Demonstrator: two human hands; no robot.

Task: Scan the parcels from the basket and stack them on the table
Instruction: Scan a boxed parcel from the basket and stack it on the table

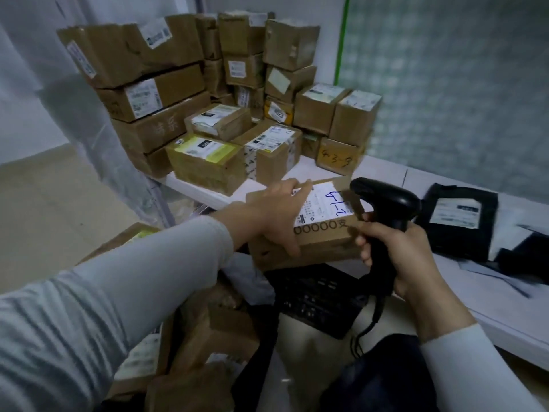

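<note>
"6-1-2" is handwritten in blue on the white label (322, 205) of the nearest parcel (320, 248), and "00000支" is printed along its side. "4-3-9" is written in dark marker on a small box (337, 157) in the stack. The other labels cannot be read.

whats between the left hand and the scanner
In the head view, the white label on the parcel, marked in blue ink, fills the gap between the left hand and the scanner.
</note>
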